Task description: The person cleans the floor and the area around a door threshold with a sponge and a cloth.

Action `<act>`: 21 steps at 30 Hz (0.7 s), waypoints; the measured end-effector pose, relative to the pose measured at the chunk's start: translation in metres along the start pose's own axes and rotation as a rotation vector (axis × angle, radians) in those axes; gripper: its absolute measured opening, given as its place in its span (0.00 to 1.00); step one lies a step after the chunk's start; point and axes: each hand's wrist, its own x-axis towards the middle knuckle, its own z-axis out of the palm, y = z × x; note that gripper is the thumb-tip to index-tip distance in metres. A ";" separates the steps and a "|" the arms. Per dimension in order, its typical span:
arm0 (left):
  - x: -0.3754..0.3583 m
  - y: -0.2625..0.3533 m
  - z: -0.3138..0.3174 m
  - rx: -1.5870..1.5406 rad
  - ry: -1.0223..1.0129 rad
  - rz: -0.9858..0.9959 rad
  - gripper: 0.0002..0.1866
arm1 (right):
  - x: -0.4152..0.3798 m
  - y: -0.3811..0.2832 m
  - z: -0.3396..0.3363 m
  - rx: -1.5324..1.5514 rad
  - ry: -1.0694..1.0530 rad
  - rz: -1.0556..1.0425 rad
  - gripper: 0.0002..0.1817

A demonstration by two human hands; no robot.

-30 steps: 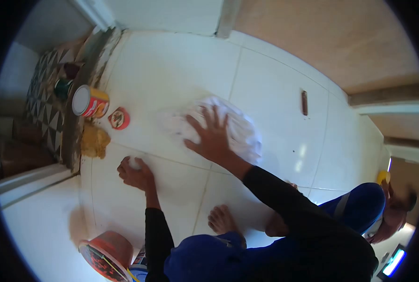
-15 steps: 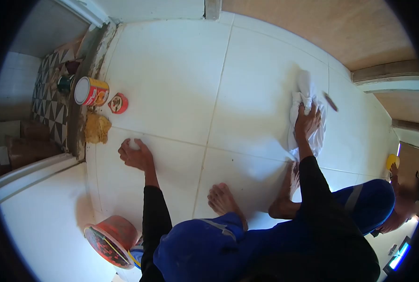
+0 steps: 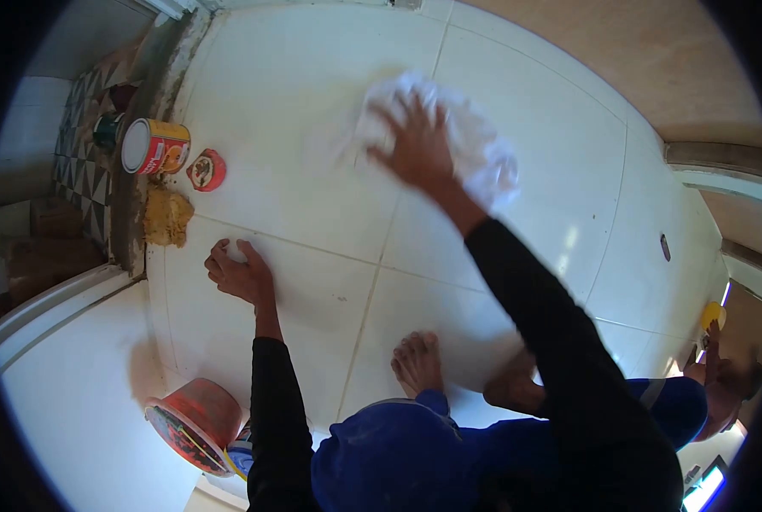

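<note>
A white cloth lies spread and slightly blurred on the pale tiled floor. My right hand rests on top of it, fingers spread wide, pressing on it rather than gripping. Over the tiles at the left, my left hand has its fingers curled, with thumb and forefinger apart; nothing shows between them. Near that hand are a yellow sponge-like piece, a red round container and a red and yellow can by the door sill.
A reddish bucket stands at the lower left. A small dark object lies on the tiles at the right. Another person is at the far right, a hand at a yellow object. My bare feet are below the hands.
My right hand and the cloth have moved left and up across the floor. The cloth is now spread out, and the fingers have spread from their bunched hold. My left hand looks much the same.
</note>
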 end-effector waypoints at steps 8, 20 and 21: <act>0.003 0.002 0.000 0.036 -0.012 0.006 0.18 | -0.063 0.222 -0.060 -0.195 0.259 0.548 0.39; 0.004 -0.028 0.019 0.104 0.083 0.087 0.20 | -0.228 0.200 -0.209 0.166 0.467 0.936 0.33; 0.007 -0.034 0.021 0.080 0.096 0.121 0.21 | -0.222 0.167 -0.172 0.193 0.529 0.806 0.35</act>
